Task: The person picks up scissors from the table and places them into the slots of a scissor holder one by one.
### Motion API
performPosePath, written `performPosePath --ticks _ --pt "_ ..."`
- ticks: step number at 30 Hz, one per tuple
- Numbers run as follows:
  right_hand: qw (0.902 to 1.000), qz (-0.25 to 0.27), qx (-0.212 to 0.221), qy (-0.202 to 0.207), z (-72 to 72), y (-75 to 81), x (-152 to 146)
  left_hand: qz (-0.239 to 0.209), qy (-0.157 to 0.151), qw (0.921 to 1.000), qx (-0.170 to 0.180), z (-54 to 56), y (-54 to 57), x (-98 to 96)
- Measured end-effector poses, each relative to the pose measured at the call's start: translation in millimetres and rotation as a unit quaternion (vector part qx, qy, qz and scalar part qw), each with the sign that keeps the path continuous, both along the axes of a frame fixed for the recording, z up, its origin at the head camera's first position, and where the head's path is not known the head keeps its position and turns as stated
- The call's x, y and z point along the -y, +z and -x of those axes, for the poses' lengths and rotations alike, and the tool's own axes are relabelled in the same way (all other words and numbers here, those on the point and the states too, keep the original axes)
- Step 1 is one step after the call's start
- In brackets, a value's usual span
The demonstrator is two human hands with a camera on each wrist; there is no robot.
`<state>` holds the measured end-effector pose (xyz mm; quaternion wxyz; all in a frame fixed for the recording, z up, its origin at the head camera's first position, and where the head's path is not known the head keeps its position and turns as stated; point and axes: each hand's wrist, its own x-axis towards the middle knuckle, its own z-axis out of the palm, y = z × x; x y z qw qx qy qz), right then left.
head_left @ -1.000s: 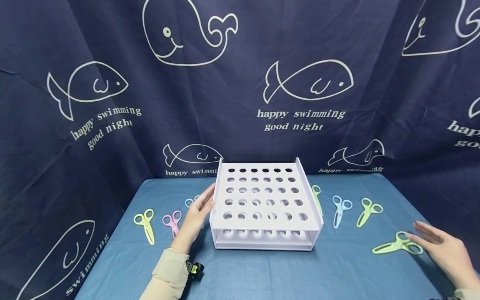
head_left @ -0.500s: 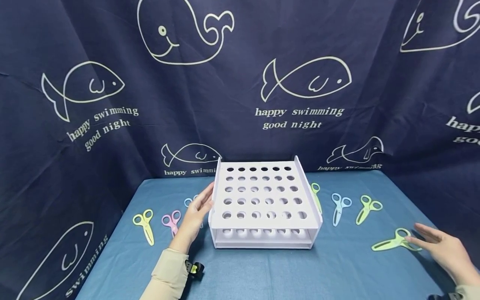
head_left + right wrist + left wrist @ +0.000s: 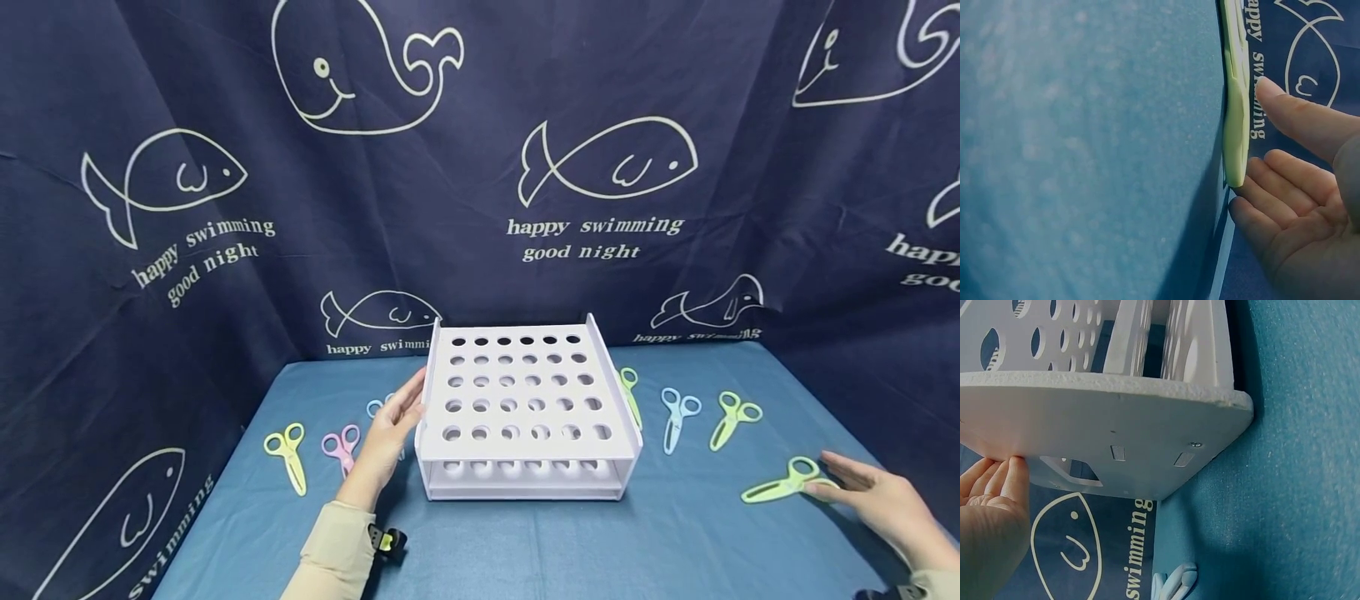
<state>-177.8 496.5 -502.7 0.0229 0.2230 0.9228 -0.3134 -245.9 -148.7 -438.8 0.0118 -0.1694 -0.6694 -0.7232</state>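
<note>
A white rack (image 3: 525, 451) with rows of round holes stands in the middle of the table. My left hand (image 3: 389, 427) touches its left side panel (image 3: 1154, 422) with the fingertips, fingers extended and held together. At the right, my right hand (image 3: 888, 504) is at the handle end of light green scissors (image 3: 772, 491). In the head view the thumb overlaps the lower finger ring. The right wrist view shows the scissors (image 3: 1237, 134) lying flat, with fingertips right at the ring's end and the thumb raised apart from the fingers.
Left of the rack lie yellow scissors (image 3: 294, 467), pink scissors (image 3: 342, 446) and blue scissors (image 3: 374, 408) partly behind my left hand. To its right are green scissors (image 3: 631, 392), blue scissors (image 3: 676, 425) and more green scissors (image 3: 727, 427). A dark blue curtain (image 3: 480, 192) encloses the table.
My right hand has moved slightly left, and its thumb covers more of the lower ring. The handle end of those green scissors has shifted a little. My left hand stays at the rack.
</note>
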Motion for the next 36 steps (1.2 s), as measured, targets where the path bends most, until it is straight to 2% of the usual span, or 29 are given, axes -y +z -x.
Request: performPosePath --ticks 8,17,21,36 --pt "1.0000 0.001 -0.007 0.003 4.5 -10.0 -8.3 -0.006 0.002 1.0000 0.002 1.6 -1.2 0.3" --pt "0.9995 -0.030 0.005 0.007 2.5 4.5 6.9 -0.002 0.003 1.0000 0.002 0.6 0.0 1.4" --pt "0.9986 -0.050 -0.013 0.017 0.9 5.4 6.5 -0.001 -0.002 1.0000 0.003 0.3 0.4 1.2" --pt "0.9976 -0.045 -0.052 0.002 -2.1 -0.7 -1.7 0.001 0.000 1.0000 0.010 -0.1 -0.2 0.5"
